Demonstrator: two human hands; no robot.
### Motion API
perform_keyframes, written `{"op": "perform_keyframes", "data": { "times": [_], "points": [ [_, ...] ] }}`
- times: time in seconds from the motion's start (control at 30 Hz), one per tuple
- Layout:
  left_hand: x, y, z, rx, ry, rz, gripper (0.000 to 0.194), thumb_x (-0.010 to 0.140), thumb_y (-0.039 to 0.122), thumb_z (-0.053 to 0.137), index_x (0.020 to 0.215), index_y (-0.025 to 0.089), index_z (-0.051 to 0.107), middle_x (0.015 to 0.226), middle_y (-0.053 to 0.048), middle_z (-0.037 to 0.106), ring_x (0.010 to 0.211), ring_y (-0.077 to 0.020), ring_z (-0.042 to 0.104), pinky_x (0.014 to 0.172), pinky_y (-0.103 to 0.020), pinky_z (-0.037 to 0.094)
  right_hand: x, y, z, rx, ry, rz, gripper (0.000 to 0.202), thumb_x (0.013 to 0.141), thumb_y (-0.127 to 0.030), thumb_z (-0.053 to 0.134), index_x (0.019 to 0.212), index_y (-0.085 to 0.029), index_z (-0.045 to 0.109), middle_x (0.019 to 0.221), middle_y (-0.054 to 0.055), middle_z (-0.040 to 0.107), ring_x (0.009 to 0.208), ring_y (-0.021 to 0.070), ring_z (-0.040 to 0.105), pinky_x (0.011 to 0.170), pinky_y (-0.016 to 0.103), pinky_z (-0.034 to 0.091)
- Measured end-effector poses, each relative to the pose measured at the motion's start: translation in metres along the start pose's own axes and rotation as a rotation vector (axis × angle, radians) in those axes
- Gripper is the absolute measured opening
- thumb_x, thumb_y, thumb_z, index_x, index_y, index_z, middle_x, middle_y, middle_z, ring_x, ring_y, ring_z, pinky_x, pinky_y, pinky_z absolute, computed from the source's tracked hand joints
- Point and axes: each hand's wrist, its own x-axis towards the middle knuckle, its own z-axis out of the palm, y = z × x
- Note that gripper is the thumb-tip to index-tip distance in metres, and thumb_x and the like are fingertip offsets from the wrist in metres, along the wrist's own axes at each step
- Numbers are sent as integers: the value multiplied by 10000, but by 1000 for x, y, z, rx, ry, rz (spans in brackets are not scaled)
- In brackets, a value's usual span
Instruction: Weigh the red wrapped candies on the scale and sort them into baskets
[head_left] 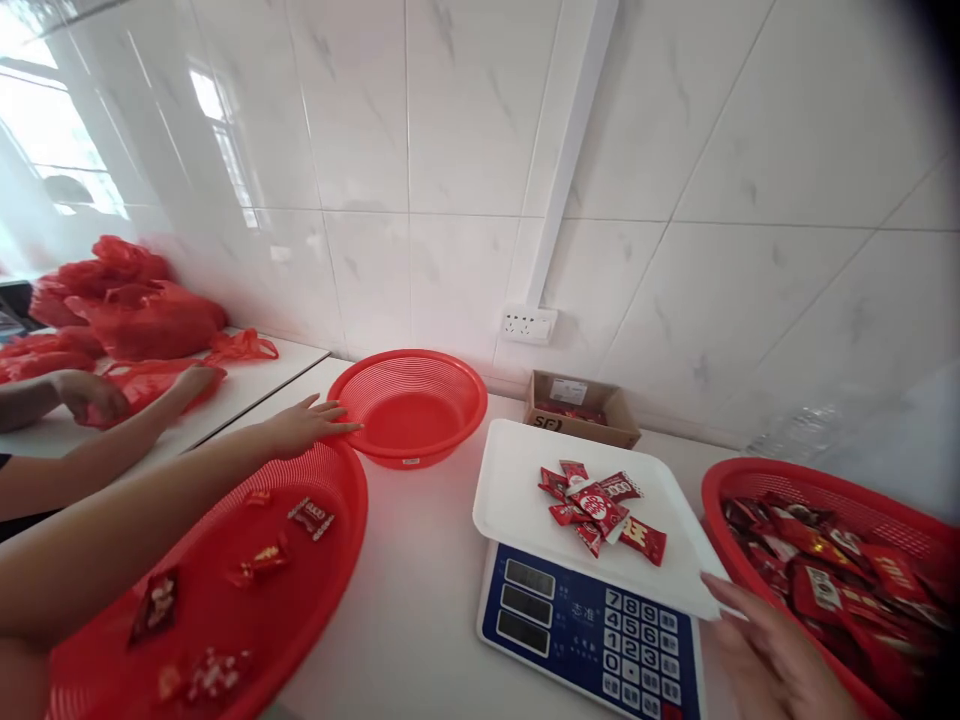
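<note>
Left hand [304, 427] is apart-fingered; blurred right hand's [780, 655] grip unclear. Packets [598, 507] between them look light, slick: pinch crimped ends.

Right of our left hand [311, 428], we have a bare strip of worktop [420, 560] between the nearer basket [358, 530] and the scale [585, 635]. The empty basket [416, 412] crowds that hand's fingertips. Our right hand [772, 650] has the tray [514, 490] jutting at its left and the filled basket's rim [795, 467] hemming its right.
</note>
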Motion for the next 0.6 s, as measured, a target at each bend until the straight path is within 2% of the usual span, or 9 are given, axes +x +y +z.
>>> {"op": "perform_keyframes", "data": {
  "times": [0.07,0.17,0.27,0.33,0.43,0.53,0.6],
  "points": [
    [7,-7,0,28,77,-27,728,685,-54,473,1310,319,498,1423,-81,469,1352,-247,353,1105,-487,195,20,-19,7,-89,-71,-93,483,844,-563,435,1187,-247,559,1220,103,586,1119,298,552,864,450,507],
    [13,-16,-2,50,201,-115,674,721,-27,428,1337,242,479,1440,-143,428,1363,-304,320,1084,-558,211,49,-41,25,-240,-194,-207,559,832,-596,432,1271,-260,517,1393,101,442,1293,329,380,1012,540,373],
    [9,-1,-5,36,288,-151,594,804,67,400,1380,209,417,1459,-147,398,1382,-318,271,1066,-566,261,72,-55,44,-403,-365,-202,626,813,-620,453,1353,-303,446,1488,89,310,1370,372,214,1024,633,277],
    [-3,27,-4,-5,335,-113,525,880,191,378,1405,216,374,1469,-124,389,1384,-299,274,1067,-522,303,84,-61,54,-489,-479,-176,665,801,-622,481,1393,-332,391,1518,79,248,1385,392,143,1014,675,229],
    [-32,85,7,-175,500,56,502,914,384,412,1405,285,364,1453,-69,424,1353,-276,348,1048,-484,369,98,-64,64,-545,-615,-166,704,774,-635,522,1404,-365,365,1523,58,242,1381,413,127,1016,692,174],
    [-51,135,28,-259,564,125,553,911,361,461,1436,321,288,1465,-44,409,1357,-258,343,1075,-477,346,106,-63,73,-515,-670,-210,646,791,-634,495,1372,-361,424,1493,56,317,1357,388,241,1035,647,184],
    [-47,155,44,-295,602,72,540,915,331,464,1429,304,302,1460,-62,415,1364,-259,328,1067,-482,359,108,-62,77,-481,-646,-270,557,820,-577,484,1315,-323,507,1445,72,399,1308,344,352,1049,596,207]
  ]
}}
